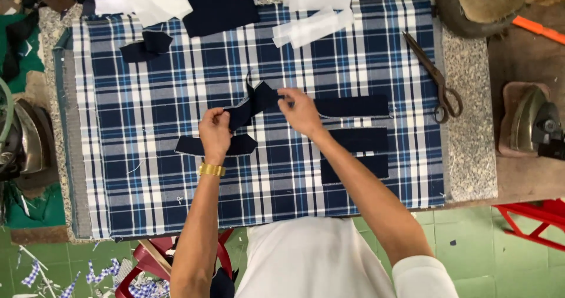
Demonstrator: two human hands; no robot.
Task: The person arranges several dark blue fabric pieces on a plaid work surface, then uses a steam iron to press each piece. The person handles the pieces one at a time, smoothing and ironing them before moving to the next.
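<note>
A matt navy cloth strip is pinched in both hands over a woven blue-and-white plaid cloth cover. Far right lie dull, rusty metal scissors; white papery strips look smooth. The speckled stone tabletop appears rough.
</note>
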